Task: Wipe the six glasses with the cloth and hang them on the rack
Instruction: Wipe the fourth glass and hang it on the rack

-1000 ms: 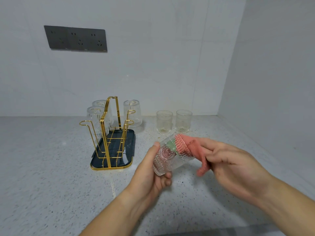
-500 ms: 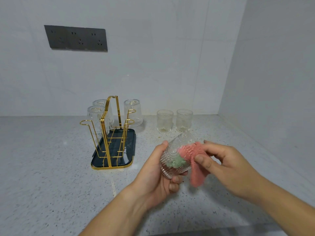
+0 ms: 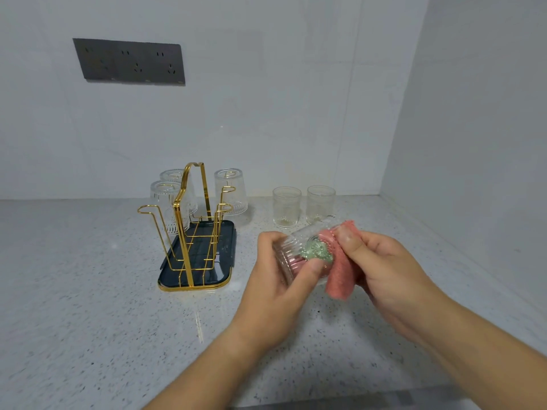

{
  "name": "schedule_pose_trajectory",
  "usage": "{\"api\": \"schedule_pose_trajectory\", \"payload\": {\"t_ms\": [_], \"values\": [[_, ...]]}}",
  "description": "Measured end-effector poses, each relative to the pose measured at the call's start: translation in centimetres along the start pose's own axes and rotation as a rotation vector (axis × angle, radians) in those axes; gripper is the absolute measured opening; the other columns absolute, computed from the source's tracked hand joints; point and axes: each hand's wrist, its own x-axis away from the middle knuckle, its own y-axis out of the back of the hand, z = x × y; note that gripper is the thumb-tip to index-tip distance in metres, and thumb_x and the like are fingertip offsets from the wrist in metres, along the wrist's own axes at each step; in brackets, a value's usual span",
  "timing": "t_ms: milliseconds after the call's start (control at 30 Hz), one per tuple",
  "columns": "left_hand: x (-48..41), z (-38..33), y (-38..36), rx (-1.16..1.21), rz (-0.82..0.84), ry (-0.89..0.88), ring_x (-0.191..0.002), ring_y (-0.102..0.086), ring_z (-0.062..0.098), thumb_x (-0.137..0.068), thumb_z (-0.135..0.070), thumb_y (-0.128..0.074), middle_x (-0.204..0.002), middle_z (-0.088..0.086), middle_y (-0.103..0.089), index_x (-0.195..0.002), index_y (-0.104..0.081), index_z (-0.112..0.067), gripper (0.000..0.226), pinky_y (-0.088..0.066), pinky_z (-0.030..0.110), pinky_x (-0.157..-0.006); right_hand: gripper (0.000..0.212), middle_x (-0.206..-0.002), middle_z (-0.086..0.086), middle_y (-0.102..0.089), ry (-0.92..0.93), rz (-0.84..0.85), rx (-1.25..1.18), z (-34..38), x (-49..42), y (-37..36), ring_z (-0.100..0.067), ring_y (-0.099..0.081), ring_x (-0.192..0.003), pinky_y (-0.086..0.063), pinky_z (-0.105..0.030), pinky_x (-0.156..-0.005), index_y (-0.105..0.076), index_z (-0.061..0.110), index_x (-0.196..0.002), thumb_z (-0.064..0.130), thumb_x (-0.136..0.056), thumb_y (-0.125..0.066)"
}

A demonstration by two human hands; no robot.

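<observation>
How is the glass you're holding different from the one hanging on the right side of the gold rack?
The held glass lies tilted on its side, gripped by the left hand; the hung glass sits upside down on the rack. The held glass has the pink cloth pushed in by the right hand; the hung glass holds only a rack prong. Both are clear and ribbed.

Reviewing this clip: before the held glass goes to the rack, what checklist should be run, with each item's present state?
1. Left hand grips the held glass firmly: ok.
2. Cloth out of the glass: not ok; the right hand pinches it at the mouth, with part of it inside.
3. Free hook on the rack: ok; the front-left hook is bare.
4. Inside wiped all round: cannot tell.
5. Two upright glasses stand apart from the rack: ok.
</observation>
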Motion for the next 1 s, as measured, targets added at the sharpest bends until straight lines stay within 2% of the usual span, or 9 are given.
{"api": "schedule_pose_trajectory", "payload": {"t_ms": [167, 300, 367, 500, 600, 700, 800, 900, 1000], "values": [[-0.6, -1.0, -0.5, 0.295, -0.084, 0.45, -0.049, -0.045, 0.009, -0.095, -0.06, -0.055, -0.071, -0.003, -0.057, -0.108, -0.053, -0.015, 0.047, -0.034, 0.02, -0.043, 0.029, -0.064, 0.007, -0.075, 0.055, 0.08, 0.085, 0.0, 0.2, -0.3, 0.0, -0.069, -0.062, -0.052, -0.012, -0.063, -0.072, 0.021, -0.08, 0.031, -0.097, -0.051], [-1.1, -1.2, 0.3, 0.638, 0.055, 0.844, -0.042, -0.037, 0.008, -0.097, -0.062, -0.054, -0.065, 0.001, -0.055, -0.086, -0.068, -0.016, 0.049, -0.022, 0.015, -0.035, 0.027, -0.06, -0.004, -0.066, 0.1, 0.106, 0.236, -0.9, 0.9, 0.1, -0.009, -0.06, -0.056, -0.05, -0.02, -0.057, -0.067, 0.031, -0.069, 0.044, -0.088, -0.054], [-1.0, -0.9, 0.2, 0.658, 0.1, 0.847, -0.041, -0.037, 0.007, -0.098, -0.062, -0.051, -0.065, 0.001, -0.053, -0.084, -0.067, -0.016, 0.051, -0.021, 0.015, -0.034, 0.033, -0.064, -0.018, -0.066, 0.114, 0.107, 0.244, -1.5, 1.1, 0.5, -0.016, -0.062, -0.057, -0.052, -0.023, -0.058, -0.064, 0.016, -0.072, 0.043, -0.089, -0.054], [-0.1, -0.3, -0.3, 0.341, 0.044, 0.567, -0.05, -0.046, 0.01, -0.103, -0.058, -0.047, -0.075, 0.002, -0.057, -0.109, -0.049, -0.015, 0.043, -0.034, 0.021, -0.042, 0.043, -0.065, -0.014, -0.073, 0.081, 0.051, 0.197, -2.0, 1.3, 0.6, -0.019, -0.07, -0.063, -0.055, -0.022, -0.066, -0.068, 0.007, -0.076, 0.043, -0.091, -0.049], [0.4, 0.5, 0.2, 0.033, 0.14, 0.219, -0.072, -0.058, -0.001, -0.101, -0.049, -0.06, -0.096, -0.004, -0.06, -0.116, -0.038, -0.027, 0.035, -0.049, 0.019, -0.065, 0.042, -0.075, -0.013, -0.077, -0.012, 0.017, 0.064, -1.7, 0.6, 0.9, -0.024, -0.075, -0.078, -0.057, -0.035, -0.083, -0.078, 0.016, -0.081, 0.046, -0.093, -0.051], [0.5, 1.5, 1.2, -0.295, 0.241, -0.025, -0.102, -0.063, 0.0, -0.095, -0.041, -0.07, -0.117, -0.006, -0.057, -0.127, -0.029, -0.039, 0.052, -0.051, 0.018, -0.088, 0.042, -0.1, -0.018, -0.08, -0.105, 0.004, -0.059, -0.7, -0.1, 1.2, -0.032, -0.076, -0.098, -0.054, -0.045, -0.096, -0.078, 0.007, -0.102, 0.041, -0.089, -0.058], [-0.3, 0.9, 0.9, 0.08, 0.234, 0.146, -0.1, -0.069, 0.006, -0.092, -0.042, -0.074, -0.118, -0.008, -0.068, -0.132, -0.035, -0.033, 0.057, -0.056, 0.024, -0.084, 0.042, -0.096, -0.016, -0.08, -0.053, -0.03, -0.04, 0.0, -0.2, 1.1, -0.031, -0.076, -0.092, -0.058, -0.04, -0.088, -0.077, 0.006, -0.1, 0.041, -0.088, -0.058], [-1.0, -0.4, 0.4, 0.41, 0.28, 0.504, -0.075, -0.069, 0.026, -0.086, -0.077, -0.056, -0.117, 0.016, -0.071, -0.133, -0.055, -0.016, 0.076, -0.06, 0.035, -0.062, 0.036, -0.075, -0.01, -0.076, 0.106, -0.05, 0.095, 0.2, 0.6, 0.6, -0.021, -0.07, -0.065, -0.057, -0.024, -0.062, -0.075, 0.013, -0.088, 0.042, -0.089, -0.054], [-0.9, -1.2, 0.5, 0.507, 0.348, 0.648, -0.056, -0.062, 0.019, -0.091, -0.076, -0.044, -0.099, 0.016, -0.069, -0.124, -0.069, -0.013, 0.076, -0.053, 0.027, -0.049, 0.028, -0.064, -0.008, -0.069, 0.184, -0.006, 0.164, 0.3, 1.4, 0.4, -0.017, -0.065, -0.057, -0.054, -0.024, -0.057, -0.072, 0.026, -0.073, 0.042, -0.088, -0.054]]}}
